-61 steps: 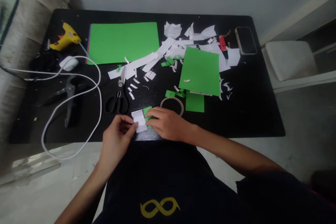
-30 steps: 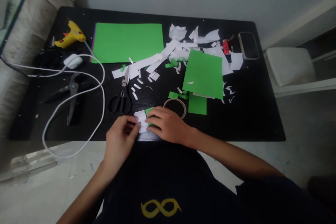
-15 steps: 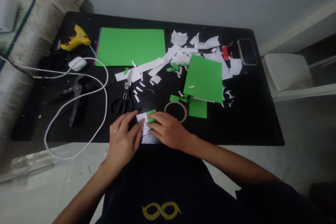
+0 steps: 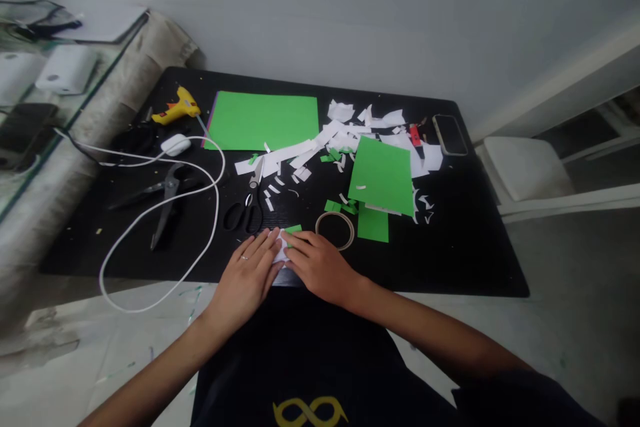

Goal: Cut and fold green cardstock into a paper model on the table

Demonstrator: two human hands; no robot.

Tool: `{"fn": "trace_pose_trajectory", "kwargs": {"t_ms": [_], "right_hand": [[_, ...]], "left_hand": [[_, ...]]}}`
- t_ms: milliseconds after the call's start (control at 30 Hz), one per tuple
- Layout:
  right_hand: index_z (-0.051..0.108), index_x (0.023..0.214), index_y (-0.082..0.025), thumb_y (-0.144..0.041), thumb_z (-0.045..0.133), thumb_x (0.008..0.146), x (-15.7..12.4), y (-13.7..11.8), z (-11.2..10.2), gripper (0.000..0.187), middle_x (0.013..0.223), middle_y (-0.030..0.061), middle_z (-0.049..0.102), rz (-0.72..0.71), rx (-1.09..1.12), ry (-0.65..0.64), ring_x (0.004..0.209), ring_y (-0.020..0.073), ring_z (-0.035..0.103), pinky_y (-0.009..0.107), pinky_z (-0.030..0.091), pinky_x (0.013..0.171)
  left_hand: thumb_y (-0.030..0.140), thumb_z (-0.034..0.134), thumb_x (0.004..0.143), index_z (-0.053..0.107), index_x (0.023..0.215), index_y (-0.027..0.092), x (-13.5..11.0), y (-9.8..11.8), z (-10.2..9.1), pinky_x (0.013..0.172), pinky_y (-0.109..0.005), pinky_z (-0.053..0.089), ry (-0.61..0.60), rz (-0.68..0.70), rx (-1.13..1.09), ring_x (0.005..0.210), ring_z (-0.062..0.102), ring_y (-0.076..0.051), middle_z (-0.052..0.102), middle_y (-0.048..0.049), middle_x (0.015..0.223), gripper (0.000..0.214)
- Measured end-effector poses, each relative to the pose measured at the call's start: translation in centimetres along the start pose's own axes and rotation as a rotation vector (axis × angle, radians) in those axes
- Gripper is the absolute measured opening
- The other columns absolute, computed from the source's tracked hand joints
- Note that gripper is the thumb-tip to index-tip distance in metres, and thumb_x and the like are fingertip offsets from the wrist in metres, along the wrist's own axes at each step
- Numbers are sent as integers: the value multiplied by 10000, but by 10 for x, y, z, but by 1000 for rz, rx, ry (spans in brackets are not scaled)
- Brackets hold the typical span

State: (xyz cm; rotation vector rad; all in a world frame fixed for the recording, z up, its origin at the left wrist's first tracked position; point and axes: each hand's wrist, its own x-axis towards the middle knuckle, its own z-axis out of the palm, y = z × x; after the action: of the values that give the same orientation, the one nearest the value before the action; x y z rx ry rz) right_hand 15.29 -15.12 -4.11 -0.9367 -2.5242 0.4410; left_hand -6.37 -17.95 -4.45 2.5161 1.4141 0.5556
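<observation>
A small piece of white paper (image 4: 281, 254) lies at the table's front edge, with a small green paper piece (image 4: 293, 229) over its upper right part. My left hand (image 4: 250, 271) lies on the white paper from the left, its fingers stretched out flat and covering much of it. From the right, my right hand (image 4: 320, 265) presses its outstretched fingertips on the green piece and the white paper. My right thumb is hidden. Just beyond my right hand is a roll of tape (image 4: 318, 221). Black-handled scissors (image 4: 245, 213) lie beyond my left hand.
Green sheets (image 4: 265, 121), white paper scraps (image 4: 341, 111) and another green sheet (image 4: 381, 173) cover the table's back and middle. A yellow glue gun (image 4: 179, 107), pliers-like cutters (image 4: 167, 197) and a looping white cable (image 4: 216, 213) occupy the left. A phone (image 4: 450, 135) and red-handled cutter (image 4: 415, 135) lie right.
My left hand has slid right and flattened over the white paper, covering more of it. My right hand stays on the green piece. The view has shifted, showing more of the left shelf.
</observation>
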Motion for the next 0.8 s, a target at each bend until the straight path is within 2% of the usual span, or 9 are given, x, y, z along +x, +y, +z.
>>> {"fn": "trace_pose_trajectory", "kwargs": {"t_ms": [167,300,400,500,567,667,733,800], "right_hand": [[725,1203,-127,-275,626,1059,2,6,-5,229,1437,146,687,-5,33,-16,1305,292,606,465,546,1114],[714,1252,-140,-416,776,952,4,15,-8,412,1407,164,700,-54,89,-33,1337,317,581,498,528,1131],[730,1221,-156,-319,727,996,4,18,-9,278,1365,153,730,-94,62,-29,1294,303,629,477,548,1095],[749,1162,-156,-263,599,1067,7,14,-15,207,1244,142,785,-100,135,49,1176,280,710,441,581,1025],[751,1145,-168,-263,546,1088,11,10,-24,233,1157,122,808,20,291,146,1081,251,746,405,588,986],[766,1004,-204,-339,568,1070,20,2,-39,249,946,56,796,399,619,261,860,204,735,335,585,811],[760,893,-210,-419,633,1021,26,-2,-44,277,819,19,734,614,867,256,745,176,675,291,545,689],[748,848,-209,-497,707,953,28,-5,-46,309,791,1,683,747,1099,237,724,162,640,271,532,656]], "left_hand": [[276,550,1070,610,1405,187,-1,-2,0,1173,-575,463,4,-33,-67,1446,572,-342,615,-154,1542,351],[348,624,1033,529,1481,225,0,-10,-10,1157,-572,487,28,-77,-272,1442,573,-328,578,-156,1578,475],[354,659,1005,507,1512,248,0,-17,-21,1198,-558,457,26,-112,-398,1464,543,-322,546,-147,1602,540],[343,679,986,531,1505,283,0,-21,-31,1229,-552,423,-5,-133,-524,1486,511,-330,528,-126,1614,543],[358,715,957,525,1517,301,2,-20,-34,1242,-551,401,6,-172,-633,1489,503,-339,520,-118,1619,594],[392,800,889,533,1503,292,13,-13,-33,1217,-525,430,68,-315,-831,1430,560,-333,584,-119,1557,677],[407,813,875,607,1389,257,24,-6,-30,1098,-454,535,143,-445,-1002,1277,671,-296,705,-112,1384,574],[425,814,869,682,1191,217,35,0,-28,890,-357,608,187,-554,-1163,1016,750,-239,783,-76,1101,405]]}}
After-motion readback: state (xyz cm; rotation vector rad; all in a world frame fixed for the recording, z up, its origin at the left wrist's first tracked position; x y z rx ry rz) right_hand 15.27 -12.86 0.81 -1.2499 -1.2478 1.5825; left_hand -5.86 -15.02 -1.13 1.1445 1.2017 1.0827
